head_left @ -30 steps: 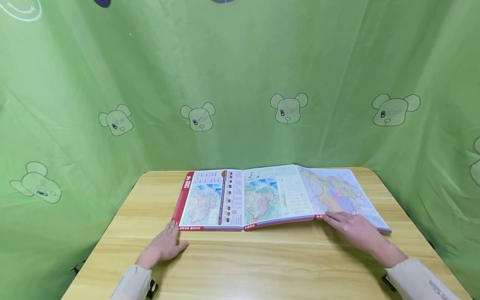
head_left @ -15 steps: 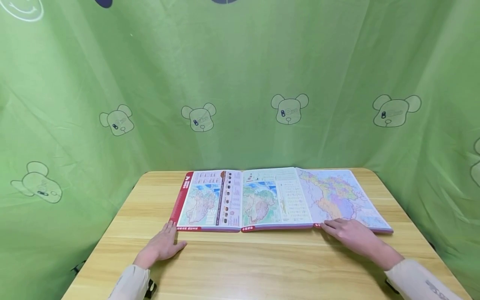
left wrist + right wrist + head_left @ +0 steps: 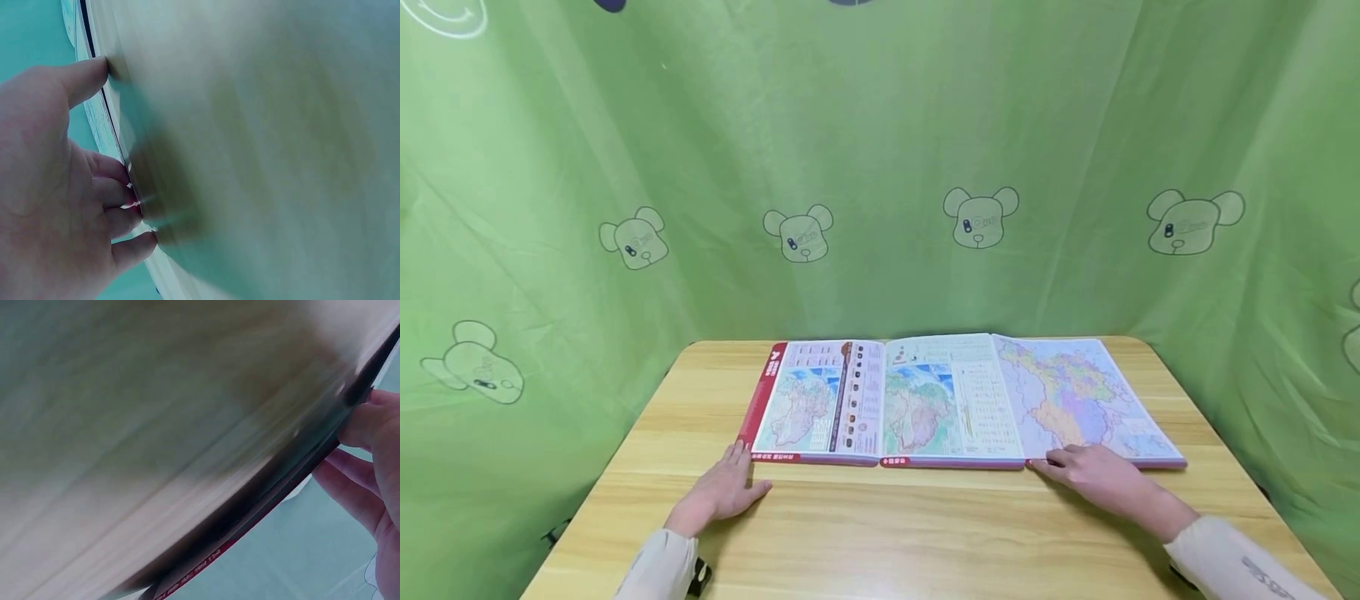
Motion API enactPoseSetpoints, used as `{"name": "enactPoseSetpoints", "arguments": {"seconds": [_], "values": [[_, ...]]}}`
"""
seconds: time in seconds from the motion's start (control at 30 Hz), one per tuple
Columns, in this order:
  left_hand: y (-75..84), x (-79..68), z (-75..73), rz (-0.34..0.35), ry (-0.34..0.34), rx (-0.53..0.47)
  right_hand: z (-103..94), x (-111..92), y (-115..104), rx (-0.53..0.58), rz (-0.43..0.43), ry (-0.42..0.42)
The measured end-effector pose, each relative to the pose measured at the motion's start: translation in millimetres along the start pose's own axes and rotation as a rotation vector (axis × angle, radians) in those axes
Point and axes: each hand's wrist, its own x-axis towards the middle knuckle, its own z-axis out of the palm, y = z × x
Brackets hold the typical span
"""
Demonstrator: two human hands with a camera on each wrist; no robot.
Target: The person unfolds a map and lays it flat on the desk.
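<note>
A large map book lies open on the wooden table, with a fold-out map page spread to the right. My left hand lies flat on the table, its fingertips touching the book's near left corner. My right hand rests with straight fingers on the near edge of the fold-out page. In the left wrist view the left hand sits against the table's wood. In the blurred right wrist view my fingers lie along the book's dark edge.
A green curtain printed with bear faces closes in the table on the left, back and right. Bare wood stretches between the book and the table's near edge. The table's rounded corners lie close to the curtain.
The middle pages and the fold-out, slightly lifted a second ago, now lie flat. My right hand slid a little left along the near edge. The left hand barely moved.
</note>
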Motion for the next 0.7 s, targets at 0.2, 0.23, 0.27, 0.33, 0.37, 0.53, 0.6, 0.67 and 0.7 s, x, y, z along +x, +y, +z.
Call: {"name": "enactPoseSetpoints", "arguments": {"seconds": [0.2, 0.23, 0.27, 0.33, 0.37, 0.53, 0.6, 0.67, 0.7], "values": [[-1.8, 1.0, 1.0, 0.005, 0.006, -0.008, 6.5, -1.9, -1.9, -0.024, -0.001, -0.049], [-1.8, 1.0, 1.3, 0.006, 0.005, -0.009, 6.7, -2.3, -2.5, -0.024, 0.0, -0.055], [-1.7, 0.9, 1.3, 0.005, 0.003, -0.009, 6.8, -2.5, -3.0, -0.023, 0.0, -0.06], [-1.5, 0.9, 1.3, 0.006, 0.003, -0.012, 6.8, -2.4, -3.8, -0.021, 0.002, -0.063], [-1.5, 0.9, 1.4, 0.006, 0.003, -0.013, 6.9, -2.2, -4.1, -0.019, 0.004, -0.064], [-2.1, 1.4, 1.7, 0.003, 0.003, -0.018, 7.6, -1.1, -4.7, -0.029, 0.016, -0.07], [-3.2, 1.9, 2.7, 0.003, 0.004, -0.015, 7.1, -0.9, -5.1, -0.03, 0.021, -0.077], [-4.8, 3.0, 5.0, 0.004, 0.007, -0.015, 7.0, -1.6, -5.8, -0.021, 0.031, -0.097], [-4.7, 2.9, 5.4, 0.004, 0.006, -0.018, 6.6, -1.9, -6.2, -0.015, 0.035, -0.106]]}}
